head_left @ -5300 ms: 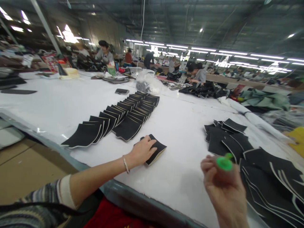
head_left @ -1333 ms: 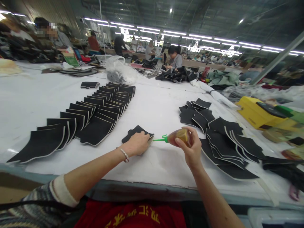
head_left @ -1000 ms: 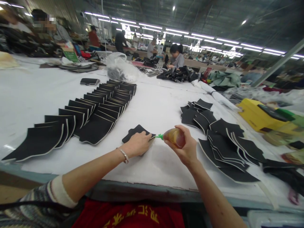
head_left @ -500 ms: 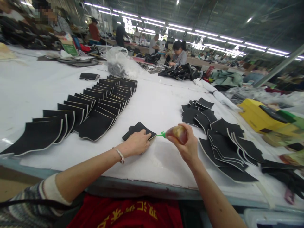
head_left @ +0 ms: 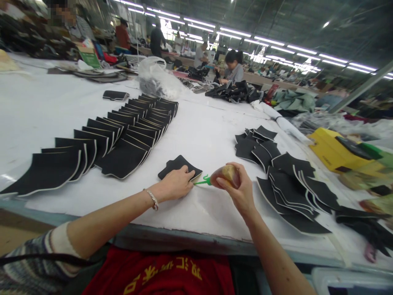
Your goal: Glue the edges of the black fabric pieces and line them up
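My left hand (head_left: 176,183) is closed on a small black piece (head_left: 179,164) with a pale edge, which rests on the white table covering (head_left: 211,135). In my right hand (head_left: 242,192) is a squeeze bottle (head_left: 226,176) of amber liquid, tilted so its green nozzle (head_left: 202,180) points left. The nozzle's tip is at the piece's near edge, close to my left fingertips. Rows of overlapping black pieces (head_left: 123,157) lie to the left. Looser black pieces (head_left: 288,186) are piled to the right of my right hand.
A folded black piece (head_left: 115,95) and a clear plastic bag (head_left: 159,80) lie farther back. At the right are a yellow box (head_left: 337,149) and a roll of white material (head_left: 288,125). A person (head_left: 233,69) sits across the table beside black items.
The bottle in my right hand has moved slightly left and down, bringing the nozzle tip from the piece's right corner along its near edge. My left hand has barely shifted.
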Demonstrator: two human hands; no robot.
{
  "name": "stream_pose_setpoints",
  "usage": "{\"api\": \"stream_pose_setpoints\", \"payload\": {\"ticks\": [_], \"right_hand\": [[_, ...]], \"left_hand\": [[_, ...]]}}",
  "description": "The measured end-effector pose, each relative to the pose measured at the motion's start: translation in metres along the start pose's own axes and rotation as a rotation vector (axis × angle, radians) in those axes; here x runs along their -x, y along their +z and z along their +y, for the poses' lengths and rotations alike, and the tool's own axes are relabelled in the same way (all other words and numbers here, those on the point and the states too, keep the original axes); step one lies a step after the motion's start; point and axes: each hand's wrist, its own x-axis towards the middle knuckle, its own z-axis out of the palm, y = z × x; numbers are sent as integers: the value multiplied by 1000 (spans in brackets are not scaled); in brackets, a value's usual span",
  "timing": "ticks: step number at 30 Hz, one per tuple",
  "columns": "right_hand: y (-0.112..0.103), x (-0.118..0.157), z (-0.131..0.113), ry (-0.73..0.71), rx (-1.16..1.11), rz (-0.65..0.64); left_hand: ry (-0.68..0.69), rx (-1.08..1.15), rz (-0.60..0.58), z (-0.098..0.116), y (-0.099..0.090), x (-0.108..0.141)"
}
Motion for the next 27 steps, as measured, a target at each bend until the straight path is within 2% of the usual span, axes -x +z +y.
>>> {"api": "stream_pose_setpoints", "payload": {"ticks": [5,11,15,20,24,27], "right_hand": [[-1,-1,4,-27,57,91],[2,10,-6,43,-43,-61],[1,12,-8,24,-30,13],[1,17,-9,59,-93,-97],[3,23,-5,52,-115,-28],[4,27,0,88,-179,-77]], "left_hand": [[27,-1,14,-2,-1,1],[58,3,-8,-5,-1,3],[97,-21,2,-8,0,3],[141,-31,20,-9,2,4],[155,-39,49,-11,5,3],[208,-70,57,-13,8,3]]}}
